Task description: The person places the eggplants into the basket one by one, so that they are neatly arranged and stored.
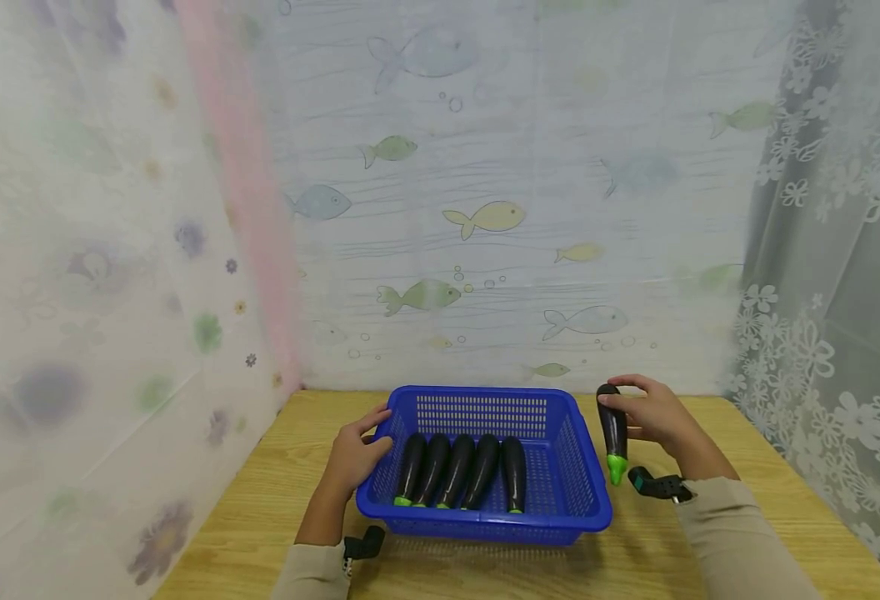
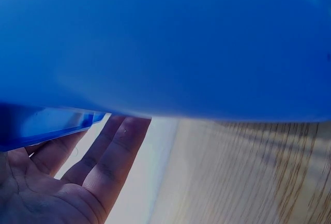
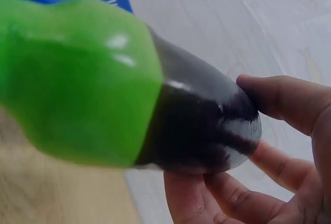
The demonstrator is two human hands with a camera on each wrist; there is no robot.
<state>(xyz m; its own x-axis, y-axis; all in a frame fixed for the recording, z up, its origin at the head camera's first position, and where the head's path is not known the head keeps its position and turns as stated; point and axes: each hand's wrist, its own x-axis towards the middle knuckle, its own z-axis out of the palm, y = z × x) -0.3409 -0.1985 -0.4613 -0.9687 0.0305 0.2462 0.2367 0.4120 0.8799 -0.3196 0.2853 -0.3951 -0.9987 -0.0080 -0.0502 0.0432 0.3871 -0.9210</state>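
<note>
A blue plastic basket [image 1: 485, 521] with slotted walls stands on the table. Inside, several dark eggplants [image 1: 458, 468] lie side by side from the left to the middle, green caps toward the near wall. My left hand [image 1: 353, 457] holds the basket's left rim; in the left wrist view its fingers [image 2: 116, 154] reach below the blue rim and the thumb is hidden. Just right of the basket, my right hand [image 1: 653, 412] grips another eggplant [image 1: 614, 429] by its rounded dark end, thumb opposite the fingers. Its bright green cap [image 3: 83, 84] points downward, apart from the basket.
The wooden table [image 1: 260, 525] extends on both sides of the basket. A fish-patterned curtain [image 1: 500, 275] hangs behind its far edge, with more curtains at left and right. Black wrist cameras [image 1: 657, 483] sit near both cuffs.
</note>
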